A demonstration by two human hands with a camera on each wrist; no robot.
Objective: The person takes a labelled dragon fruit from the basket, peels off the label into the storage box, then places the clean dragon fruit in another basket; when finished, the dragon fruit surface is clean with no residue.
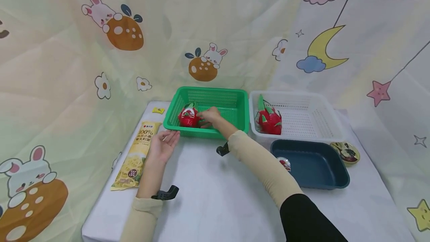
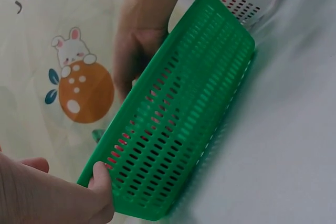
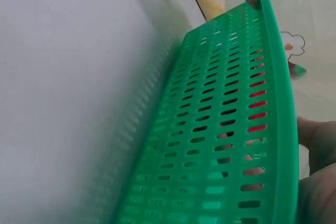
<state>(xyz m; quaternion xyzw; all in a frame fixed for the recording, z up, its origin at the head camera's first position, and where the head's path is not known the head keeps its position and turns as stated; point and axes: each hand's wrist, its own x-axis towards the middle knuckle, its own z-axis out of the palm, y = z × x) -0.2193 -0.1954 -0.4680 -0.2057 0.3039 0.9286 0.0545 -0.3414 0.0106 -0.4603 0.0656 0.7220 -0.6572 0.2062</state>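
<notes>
Your relaxed left hand (image 1: 164, 145) touches the green basket (image 1: 195, 133) (presumably steadying); inside, your right hand (image 1: 211, 117) meets the dragon fruit (image 1: 189, 118), grip unverifiable.

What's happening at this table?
A person is busy with both bare hands at a green basket. The right hand is inside it, up against a red fruit; whether it has a grip isn't clear. The left hand touches the basket's near left corner. Another red fruit sits in the white basket to the right, and a yellow packet lies on the left.
</notes>
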